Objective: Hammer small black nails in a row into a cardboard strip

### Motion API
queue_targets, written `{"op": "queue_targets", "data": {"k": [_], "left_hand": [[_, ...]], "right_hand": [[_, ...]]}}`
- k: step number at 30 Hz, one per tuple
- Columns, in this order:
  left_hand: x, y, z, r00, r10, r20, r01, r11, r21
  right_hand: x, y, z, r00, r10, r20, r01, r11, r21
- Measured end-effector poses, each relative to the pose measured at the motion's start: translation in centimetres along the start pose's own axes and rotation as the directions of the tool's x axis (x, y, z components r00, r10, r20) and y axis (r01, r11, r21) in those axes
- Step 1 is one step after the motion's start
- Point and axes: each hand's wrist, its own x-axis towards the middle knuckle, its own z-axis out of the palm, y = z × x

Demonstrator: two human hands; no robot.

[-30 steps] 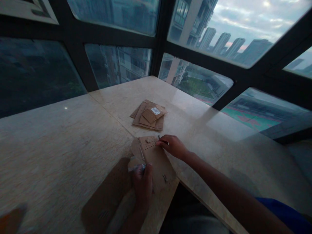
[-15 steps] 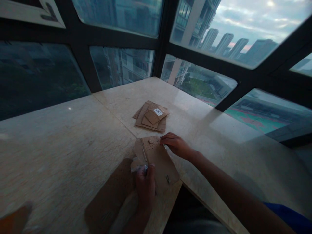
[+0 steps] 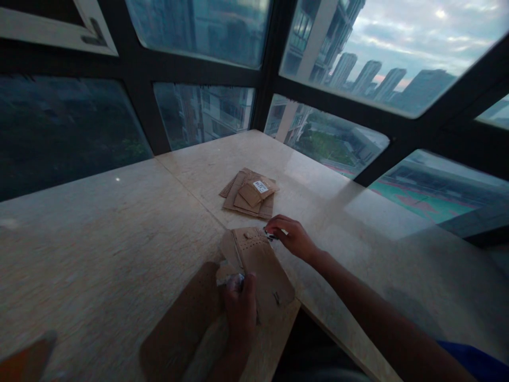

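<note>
A brown cardboard piece (image 3: pixel 266 276) with a row of small holes lies near the table's front edge. Over its left side, my left hand (image 3: pixel 241 305) is closed around a crumpled bit of clear plastic (image 3: pixel 235 281); a pale torn scrap (image 3: pixel 224 272) sticks out beside it. My right hand (image 3: pixel 292 236) is at the cardboard's far right corner, fingers pinched on a small dark thing too small to name. Another brown cardboard piece (image 3: pixel 178 323) with a rounded corner extends to the lower left, partly hidden by my left arm.
Beyond my hands lies a stack of flat brown cardboard (image 3: pixel 246 201), topped by a small piece with a white label (image 3: pixel 261 186). The pale stone table (image 3: pixel 119 239) runs up to dark-framed windows. An orange thing (image 3: pixel 27 358) shows at the lower left.
My right hand has come slightly away from the cardboard's corner, and a small dark thing now shows at its fingertips. My left hand keeps its hold. The view has tipped slightly.
</note>
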Motion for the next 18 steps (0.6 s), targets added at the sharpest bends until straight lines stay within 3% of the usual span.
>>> {"op": "queue_targets", "data": {"k": [2, 4, 7, 10, 12, 15, 18], "left_hand": [[0.0, 0.2, 0.0, 0.998, -0.066, 0.006, 0.066, 0.99, -0.121], [0.3, 0.6, -0.1, 0.975, -0.185, 0.123, 0.216, 0.918, -0.333], [1.1, 1.5, -0.9, 0.854, -0.242, 0.46, 0.501, 0.62, -0.603], [1.7, 2.1, -1.8, 0.718, -0.071, 0.692, 0.681, 0.276, -0.678], [1.6, 2.1, -2.2, 0.636, 0.033, 0.771, 0.763, 0.123, -0.635], [1.0, 1.8, -2.5, 0.524, 0.095, 0.847, 0.847, 0.047, -0.529], [0.5, 1.5, -2.5, 0.468, 0.112, 0.876, 0.879, 0.045, -0.475]], "right_hand": [[0.1, 0.8, -0.2, 0.996, 0.055, -0.075, -0.055, 0.998, -0.007], [-0.1, 1.9, -0.2, 0.986, 0.116, -0.123, -0.119, 0.993, -0.022], [-0.6, 3.5, 0.4, 0.972, 0.184, -0.148, -0.193, 0.98, -0.044], [-1.1, 4.3, 1.2, 0.968, 0.207, -0.139, -0.218, 0.974, -0.066], [-1.3, 4.4, 1.7, 0.97, 0.207, -0.124, -0.218, 0.973, -0.08], [-1.3, 4.3, 2.1, 0.975, 0.199, -0.1, -0.209, 0.973, -0.101], [-1.2, 4.4, 2.3, 0.977, 0.197, -0.081, -0.206, 0.971, -0.117]]}}
